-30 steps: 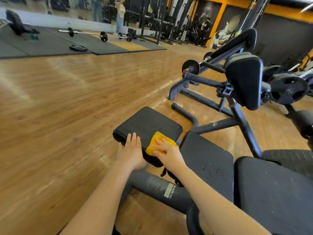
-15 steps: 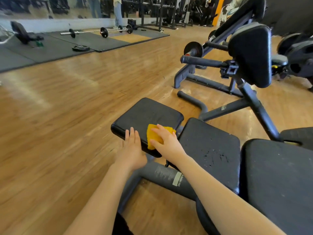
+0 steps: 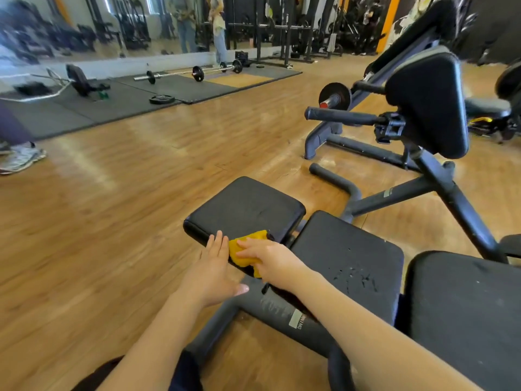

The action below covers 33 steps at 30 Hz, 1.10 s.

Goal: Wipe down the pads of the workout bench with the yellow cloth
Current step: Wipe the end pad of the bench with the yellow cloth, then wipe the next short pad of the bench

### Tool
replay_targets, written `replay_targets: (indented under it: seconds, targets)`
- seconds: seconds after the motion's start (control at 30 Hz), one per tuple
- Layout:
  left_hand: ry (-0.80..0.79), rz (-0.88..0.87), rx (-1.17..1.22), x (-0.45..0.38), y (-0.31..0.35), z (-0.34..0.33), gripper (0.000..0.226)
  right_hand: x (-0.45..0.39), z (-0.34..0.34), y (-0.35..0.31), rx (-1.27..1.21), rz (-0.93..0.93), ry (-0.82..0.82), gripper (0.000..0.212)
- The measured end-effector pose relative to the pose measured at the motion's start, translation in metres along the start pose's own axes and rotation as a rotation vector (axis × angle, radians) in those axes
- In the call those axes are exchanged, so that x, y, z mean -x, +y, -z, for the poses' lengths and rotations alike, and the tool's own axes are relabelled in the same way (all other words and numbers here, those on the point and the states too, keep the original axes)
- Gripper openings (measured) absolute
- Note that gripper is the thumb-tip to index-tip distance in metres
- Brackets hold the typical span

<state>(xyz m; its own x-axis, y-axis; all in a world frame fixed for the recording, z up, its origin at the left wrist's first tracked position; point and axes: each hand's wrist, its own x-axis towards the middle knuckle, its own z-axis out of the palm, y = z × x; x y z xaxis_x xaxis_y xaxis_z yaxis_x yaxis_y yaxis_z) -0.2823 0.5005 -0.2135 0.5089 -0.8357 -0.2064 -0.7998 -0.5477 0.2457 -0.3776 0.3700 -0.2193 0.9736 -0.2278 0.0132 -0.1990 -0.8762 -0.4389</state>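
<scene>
In the head view, the yellow cloth is pressed flat by the right hand onto the near edge of the end pad, fingers extended over it rather than closed, while the left hand is laid open beside it on the pad's edge, holding nothing. The wiping is judged to be at an early stage: of three flat pads counted, the middle pad is seen flecked with marks and the near pad untouched, and one upright pad is left too.
</scene>
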Motion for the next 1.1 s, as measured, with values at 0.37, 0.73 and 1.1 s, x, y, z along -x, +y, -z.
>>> replay_targets:
  seconds: [0.37,0.73,1.1]
  targets:
    - [0.078,0.135,0.001,-0.002,0.022,-0.012,0.113,-0.043,0.051,0.079,-0.019,-0.194,0.045,0.036]
    - [0.115,0.15,0.061,-0.001,0.033,-0.013,0.122,0.006,0.053,0.023,-0.17,-0.074,0.096,0.036]
    - [0.124,-0.019,-0.095,-0.001,0.046,-0.023,0.119,0.017,0.09,0.108,0.145,-0.445,0.007,0.052]
